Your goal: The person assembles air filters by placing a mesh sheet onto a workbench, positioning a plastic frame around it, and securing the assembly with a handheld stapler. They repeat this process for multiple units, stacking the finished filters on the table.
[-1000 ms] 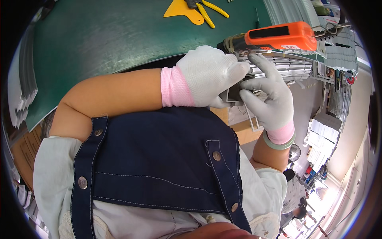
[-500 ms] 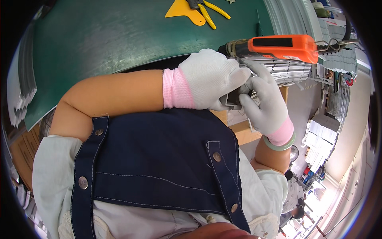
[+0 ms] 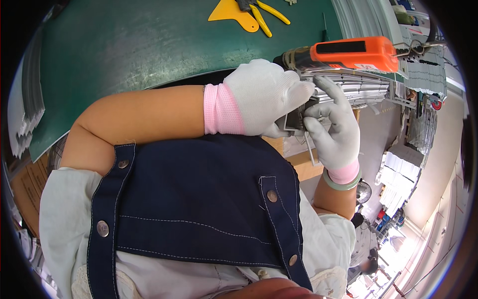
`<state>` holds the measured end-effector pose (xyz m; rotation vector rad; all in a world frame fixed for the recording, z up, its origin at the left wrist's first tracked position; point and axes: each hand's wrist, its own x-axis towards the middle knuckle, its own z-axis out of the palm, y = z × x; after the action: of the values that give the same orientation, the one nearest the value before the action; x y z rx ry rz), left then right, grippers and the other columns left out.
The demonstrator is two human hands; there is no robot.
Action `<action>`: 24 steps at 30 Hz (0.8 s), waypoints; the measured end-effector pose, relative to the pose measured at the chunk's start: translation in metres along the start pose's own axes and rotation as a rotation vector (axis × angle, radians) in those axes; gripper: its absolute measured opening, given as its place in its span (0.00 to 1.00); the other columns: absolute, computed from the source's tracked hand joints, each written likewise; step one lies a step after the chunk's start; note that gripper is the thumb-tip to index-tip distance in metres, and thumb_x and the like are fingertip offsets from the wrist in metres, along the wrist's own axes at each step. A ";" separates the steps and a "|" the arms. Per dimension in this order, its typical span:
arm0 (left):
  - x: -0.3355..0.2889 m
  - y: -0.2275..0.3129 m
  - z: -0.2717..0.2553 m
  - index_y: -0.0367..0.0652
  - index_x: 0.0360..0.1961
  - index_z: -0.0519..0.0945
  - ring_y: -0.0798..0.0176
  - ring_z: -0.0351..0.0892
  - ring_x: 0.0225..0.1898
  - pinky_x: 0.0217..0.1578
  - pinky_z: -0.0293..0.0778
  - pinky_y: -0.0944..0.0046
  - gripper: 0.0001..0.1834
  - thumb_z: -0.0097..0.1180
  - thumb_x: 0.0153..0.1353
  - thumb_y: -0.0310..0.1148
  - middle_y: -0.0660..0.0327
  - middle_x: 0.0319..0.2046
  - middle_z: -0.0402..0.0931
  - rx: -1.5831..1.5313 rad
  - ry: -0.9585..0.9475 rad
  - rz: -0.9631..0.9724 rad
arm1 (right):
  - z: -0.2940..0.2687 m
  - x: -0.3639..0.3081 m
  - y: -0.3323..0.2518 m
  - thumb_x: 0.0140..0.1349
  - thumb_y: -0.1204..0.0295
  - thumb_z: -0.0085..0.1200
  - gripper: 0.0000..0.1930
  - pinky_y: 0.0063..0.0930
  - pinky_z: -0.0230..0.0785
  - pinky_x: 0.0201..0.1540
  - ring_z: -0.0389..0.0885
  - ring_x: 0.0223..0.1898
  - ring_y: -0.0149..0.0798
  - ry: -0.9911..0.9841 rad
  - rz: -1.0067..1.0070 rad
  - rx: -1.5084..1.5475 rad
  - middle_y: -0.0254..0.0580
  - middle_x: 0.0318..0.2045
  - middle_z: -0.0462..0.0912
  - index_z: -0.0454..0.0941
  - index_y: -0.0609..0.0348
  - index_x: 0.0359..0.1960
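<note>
My left hand [image 3: 266, 97], in a white glove with a pink cuff, is closed on a small dark piece with a pale, frame-like edge [image 3: 293, 121]. The piece sits just beyond the table's near edge, partly covered by my fingers. My right hand [image 3: 338, 130], gloved alike, is at the piece's right side. Its thumb and a finger come together in a pinch against the dark part, while another finger sticks out above. Whatever is between those tips is too small to make out. An orange and black power tool [image 3: 343, 54] lies just past both hands.
On the green tabletop [image 3: 149, 50] lie a yellow scraper [image 3: 231, 15] and yellow-handled pliers [image 3: 264, 20]. Stacked pale metal strips [image 3: 366, 27] stand at the far right, and grey sheets [image 3: 27, 94] at the left. Cardboard [image 3: 304, 165] is below my hands. Another person [image 3: 366, 249] is in the background.
My right hand has drawn slightly back from the dark piece, its upper finger straightening, so more of the piece shows. My left hand stays nearly still.
</note>
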<state>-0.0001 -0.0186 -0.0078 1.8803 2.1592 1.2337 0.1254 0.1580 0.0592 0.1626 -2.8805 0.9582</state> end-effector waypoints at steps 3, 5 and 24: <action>0.000 0.001 -0.001 0.41 0.52 0.72 0.45 0.81 0.30 0.30 0.76 0.49 0.36 0.75 0.45 0.46 0.52 0.30 0.77 -0.009 0.017 -0.002 | -0.005 0.000 -0.003 0.48 0.77 0.63 0.07 0.60 0.51 0.70 0.68 0.66 0.62 0.005 -0.046 -0.196 0.55 0.60 0.76 0.83 0.56 0.31; 0.000 0.000 0.001 0.41 0.52 0.72 0.45 0.80 0.30 0.30 0.75 0.49 0.37 0.75 0.44 0.46 0.52 0.30 0.77 -0.005 0.029 0.017 | -0.012 0.003 -0.009 0.49 0.77 0.63 0.07 0.61 0.50 0.70 0.67 0.67 0.63 -0.056 -0.094 -0.311 0.54 0.61 0.76 0.85 0.55 0.32; 0.003 0.004 -0.004 0.40 0.52 0.73 0.45 0.81 0.32 0.33 0.77 0.49 0.37 0.75 0.43 0.44 0.53 0.30 0.78 -0.015 -0.005 -0.018 | -0.020 0.011 -0.009 0.49 0.78 0.61 0.07 0.55 0.51 0.70 0.66 0.66 0.64 -0.166 -0.060 -0.071 0.58 0.61 0.73 0.82 0.58 0.32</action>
<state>0.0004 -0.0183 -0.0019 1.8524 2.1537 1.2372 0.1173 0.1623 0.0818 0.3354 -3.0347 0.8695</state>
